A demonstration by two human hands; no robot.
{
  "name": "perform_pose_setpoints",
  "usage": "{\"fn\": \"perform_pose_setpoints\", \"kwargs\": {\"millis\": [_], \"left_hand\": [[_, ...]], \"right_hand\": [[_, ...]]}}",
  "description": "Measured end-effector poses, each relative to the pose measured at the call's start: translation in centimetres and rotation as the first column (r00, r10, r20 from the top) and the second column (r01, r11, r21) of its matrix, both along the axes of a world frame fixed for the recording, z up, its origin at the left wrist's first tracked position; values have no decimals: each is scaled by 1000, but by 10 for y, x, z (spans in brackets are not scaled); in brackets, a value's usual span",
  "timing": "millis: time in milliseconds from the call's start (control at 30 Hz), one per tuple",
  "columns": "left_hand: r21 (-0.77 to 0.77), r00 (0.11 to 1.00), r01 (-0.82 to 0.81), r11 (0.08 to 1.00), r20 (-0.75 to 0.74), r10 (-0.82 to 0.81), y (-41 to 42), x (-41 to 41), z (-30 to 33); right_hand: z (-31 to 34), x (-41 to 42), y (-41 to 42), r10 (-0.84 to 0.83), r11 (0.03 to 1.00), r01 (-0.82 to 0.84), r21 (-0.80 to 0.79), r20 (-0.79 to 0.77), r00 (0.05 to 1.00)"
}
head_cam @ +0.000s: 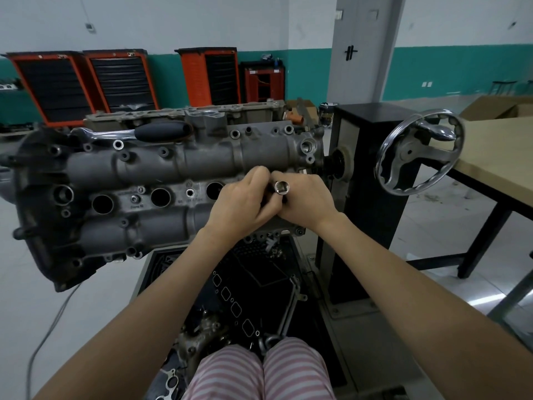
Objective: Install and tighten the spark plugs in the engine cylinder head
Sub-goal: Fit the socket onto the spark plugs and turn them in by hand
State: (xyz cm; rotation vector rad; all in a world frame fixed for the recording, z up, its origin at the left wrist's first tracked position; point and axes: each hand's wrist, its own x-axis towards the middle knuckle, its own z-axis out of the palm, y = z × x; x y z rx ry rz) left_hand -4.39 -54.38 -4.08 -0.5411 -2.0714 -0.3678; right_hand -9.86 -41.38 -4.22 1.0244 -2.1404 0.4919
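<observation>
The grey engine cylinder head point(150, 171) is mounted on a stand, its plug wells facing me. Three open spark plug holes point(160, 197) show in a row; the rightmost well is hidden behind my hands. A chrome spark plug socket point(281, 187) stands at that right end, its open square drive pointing toward me. My left hand point(243, 202) curls its fingers round the socket from the left. My right hand point(307, 197) grips it from the right. A ratchet wrench point(138, 131) with a black handle lies on top of the head at the back.
A chrome handwheel point(419, 153) of the black engine stand point(366, 157) sits to the right. A wooden table point(496, 148) stands further right. Below the head a black tray point(253, 287) holds gaskets and metal parts. Orange tool cabinets point(210, 76) line the far wall.
</observation>
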Motion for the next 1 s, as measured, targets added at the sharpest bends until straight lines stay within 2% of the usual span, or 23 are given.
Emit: {"fn": "perform_pose_setpoints", "kwargs": {"millis": [300,533,667,767,833,1000], "left_hand": [[-11,994,-58,998,-93,57,-6,-9,-4],[1,1000,16,1000,7,-16,-2,-1,-1],[-4,1000,-17,1000,2,17,-2,-2,-2],[-15,997,-55,998,-61,54,-4,-6,-3],[-7,995,-37,999,-88,37,-5,-8,-4],[48,999,33,998,-34,-31,-5,-5,-3]], "right_hand": [[-1,2,0,21,998,-23,-64,-24,1000],[0,1,-1,-31,999,31,-8,-4,1000],[-1,0,-1,-8,1000,8,-8,-40,999],[-3,-1,0,17,998,-18,-53,-26,1000],[-3,-1,0,24,997,-25,-72,-25,999],[-1,2,-1,-1,998,-3,-63,-62,998]]}}
